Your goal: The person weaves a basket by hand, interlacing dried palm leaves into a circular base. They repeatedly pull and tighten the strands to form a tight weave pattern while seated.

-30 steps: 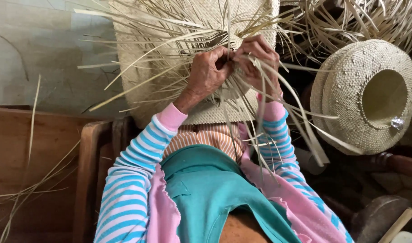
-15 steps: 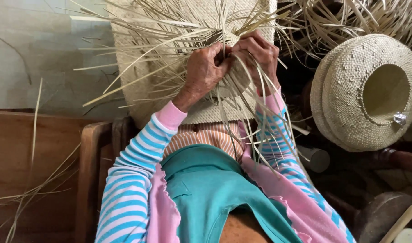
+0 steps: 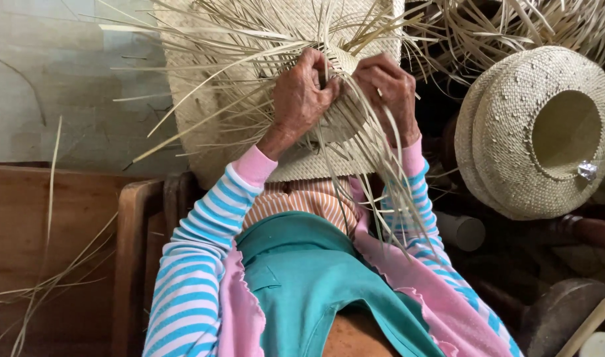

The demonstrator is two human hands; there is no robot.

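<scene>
A half-woven pale straw piece (image 3: 296, 165) rests on my lap, with long loose straw strands (image 3: 210, 79) fanning out from its centre. My left hand (image 3: 302, 99) grips strands at the woven centre, fingers curled closed around them. Close beside it, my right hand (image 3: 388, 89) pinches other strands, and more strands trail down over my right sleeve. Both arms wear blue-and-white striped sleeves with pink cuffs.
A finished straw hat (image 3: 534, 132) lies on its side at the right, opening towards me. More loose straw (image 3: 514, 26) is piled at the top right. A wooden chair arm (image 3: 133, 251) and a wooden surface (image 3: 44, 231) are at the left. A white cylinder (image 3: 464, 231) lies lower right.
My hands have shifted slightly on the strands while weaving; the strands have been rearranged, and the view has moved a little so the hat sits higher right.
</scene>
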